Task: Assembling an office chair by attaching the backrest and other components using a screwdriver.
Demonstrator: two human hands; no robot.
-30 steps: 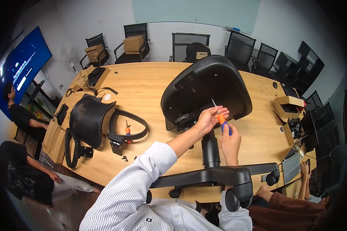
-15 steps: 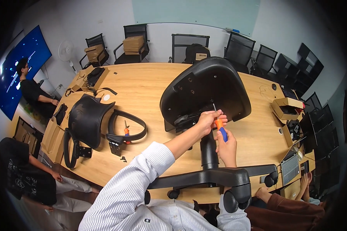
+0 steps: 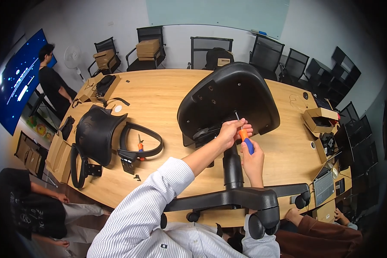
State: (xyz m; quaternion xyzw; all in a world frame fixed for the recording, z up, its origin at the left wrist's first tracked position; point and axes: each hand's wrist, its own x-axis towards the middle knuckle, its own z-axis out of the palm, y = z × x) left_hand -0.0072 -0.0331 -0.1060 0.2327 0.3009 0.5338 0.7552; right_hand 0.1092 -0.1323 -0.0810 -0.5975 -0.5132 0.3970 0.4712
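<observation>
An office chair seat (image 3: 228,92) lies tipped over on the table, its black underside facing me. A black column (image 3: 233,170) runs from it to the wheeled five-arm-style base (image 3: 245,198) nearest me. My right hand (image 3: 253,159) is closed round the blue end of an orange-and-blue screwdriver (image 3: 245,137). The fingers of my left hand (image 3: 233,132) close about the screwdriver near its shaft. Its tip meets the seat underside at a hole; the screw there is too small to make out. My left forearm crosses in front of the seat mechanism and hides part of it.
Left on the table are a black backrest (image 3: 96,133), a loop armrest (image 3: 131,155), a second screwdriver (image 3: 140,146) and several screws (image 3: 136,177). Open cardboard boxes (image 3: 320,120) and a laptop (image 3: 324,189) stand at right. People stand at left; another sits at right.
My hands and the screwdriver stay at the same hole, with slight finger shifts. The person by the screen has moved right and turned. A hand at the lower right has shifted.
</observation>
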